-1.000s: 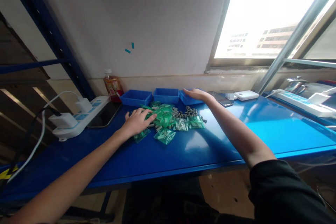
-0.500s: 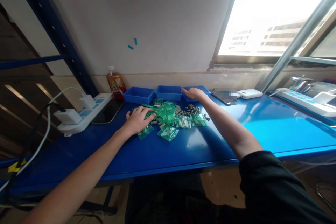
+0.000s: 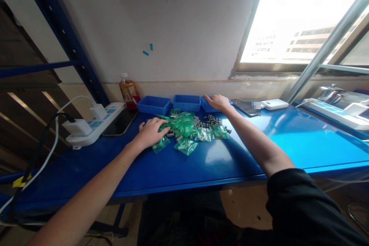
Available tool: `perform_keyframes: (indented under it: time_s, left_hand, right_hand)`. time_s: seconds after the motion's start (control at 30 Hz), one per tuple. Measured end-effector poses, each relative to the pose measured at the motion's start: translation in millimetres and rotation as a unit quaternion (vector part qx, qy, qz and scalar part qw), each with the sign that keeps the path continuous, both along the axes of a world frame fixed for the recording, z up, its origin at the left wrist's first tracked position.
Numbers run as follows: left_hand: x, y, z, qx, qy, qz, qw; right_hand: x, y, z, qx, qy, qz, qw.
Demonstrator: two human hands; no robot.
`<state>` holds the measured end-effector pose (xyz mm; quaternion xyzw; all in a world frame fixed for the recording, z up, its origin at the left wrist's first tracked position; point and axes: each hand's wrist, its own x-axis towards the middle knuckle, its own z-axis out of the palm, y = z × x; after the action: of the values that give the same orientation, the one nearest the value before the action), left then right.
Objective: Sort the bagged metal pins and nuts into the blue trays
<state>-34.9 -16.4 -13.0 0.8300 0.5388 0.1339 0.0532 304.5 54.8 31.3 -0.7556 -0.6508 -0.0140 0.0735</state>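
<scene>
The middle blue plastic bin (image 3: pixel 186 103) is the landmark here. The heap of green plastic bags (image 3: pixel 183 125) lies on the blue bench (image 3: pixel 219 169) just in front of it, on the wearer's side, with silvery metal cylinders (image 3: pixel 196 120) among them. Dark metal screws (image 3: pixel 210 120) lie in front of the bin and to its right.

The left hand (image 3: pixel 151 132) is in front of the bin and to its left, laid over the near-left edge of the heap. Its grip is wide, thumb apart from the loosely spread fingers, and the bags lie directly under and beside the fingertips; the hand probably rests there to keep the slippery bags together. The right hand (image 3: pixel 218 102) is to the right of the bin, over the right blue bin (image 3: pixel 208 107), thumb pointing left. Its fingers are hidden, so I cannot tell whether that grip holds anything; the heap is in front of it and to its left.

The left blue bin (image 3: pixel 153 104) completes the row, probably set behind the loose parts so all three are within reach.
</scene>
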Motion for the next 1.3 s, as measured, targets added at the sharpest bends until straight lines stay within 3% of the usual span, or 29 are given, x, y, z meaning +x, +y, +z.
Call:
perform_keyframes:
  time_s: [0.17,0.37,0.53,0.63,0.73,0.83,0.9,1.0,1.13,1.3]
  left_hand:
    - [0,3,-1.4,0.011,0.002,-0.007,1.0]
    - [0,1,1.2,0.041,0.008,-0.014,0.999]
    - [11,-20,11.7,0.128,0.004,-0.029,0.991]
    - [31,-25,17.4,0.177,0.014,-0.079,0.981]
    - [55,-14,19.8,0.129,0.015,-0.134,0.982]
    - [70,5,18.0,0.103,0.002,-0.14,0.985]
    - [70,14,15.2,0.105,-0.014,-0.132,0.986]
    - [59,13,13.0,0.117,-0.048,-0.121,0.984]
    - [45,0,21.0,0.152,-0.102,-0.105,0.978]
    - [47,-7,28.5,0.179,-0.16,-0.134,0.962]
  right_hand:
    - [18,-4,-9.0,0.007,0.01,-0.019,1.0]
    - [17,-18,-15.4,0.059,-0.004,0.005,0.998]
    - [17,-49,-7.3,0.211,-0.012,0.038,0.977]
    - [0,-76,-9.7,0.24,0.023,0.077,0.967]
    - [-35,-98,-18.8,0.199,0.054,0.164,0.965]
    - [-67,-106,-25.8,0.178,0.047,0.265,0.947]
    - [-74,-104,-26.7,0.189,0.044,0.292,0.937]
    - [-59,-96,-24.8,0.222,0.05,0.248,0.942]
    - [-15,-79,-25.2,0.241,0.037,0.116,0.963]
    - [23,-61,-35.9,0.144,-0.008,0.005,0.989]
